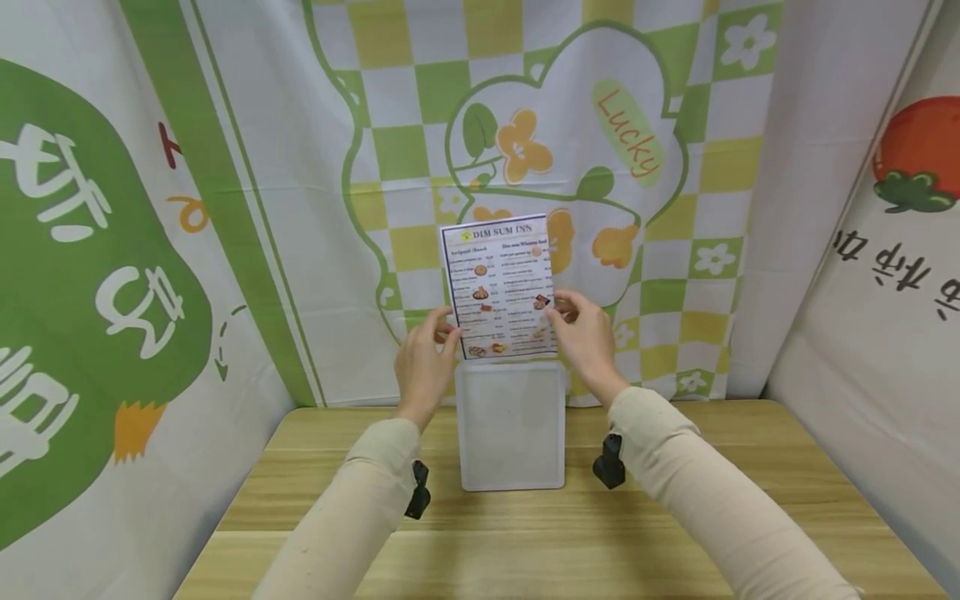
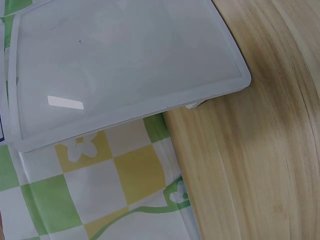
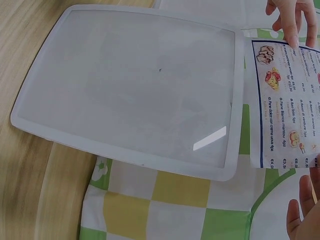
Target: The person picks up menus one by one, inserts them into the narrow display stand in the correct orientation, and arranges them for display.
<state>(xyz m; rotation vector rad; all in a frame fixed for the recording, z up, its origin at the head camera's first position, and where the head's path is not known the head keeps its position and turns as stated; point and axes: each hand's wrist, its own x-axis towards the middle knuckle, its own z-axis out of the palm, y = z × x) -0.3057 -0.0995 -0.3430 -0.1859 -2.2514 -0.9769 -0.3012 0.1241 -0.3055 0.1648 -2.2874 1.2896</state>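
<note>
Both hands hold up a printed menu (image 1: 501, 287) headed "DIM SUM INN", upright above a white-rimmed board (image 1: 512, 429). My left hand (image 1: 426, 367) pinches its left edge low down, thumb in front. At the lower right edge, my right hand (image 1: 588, 340) pinches the sheet between thumb and fingers. Seen from the right wrist, the lower part of the menu (image 3: 280, 107) lies just beyond the board's end (image 3: 125, 85). The board leans upright on the table, its face plain pale grey with a small dark mark; it fills much of the left wrist view (image 2: 125, 65).
The wooden table (image 1: 300, 500) runs beneath the board. A green-and-yellow checked cloth (image 1: 405, 150) with flowers hangs right behind. Printed cloth walls stand on the left (image 1: 90, 275) and right (image 1: 885, 350). Black wrist cameras (image 1: 611, 462) hang below the sleeves.
</note>
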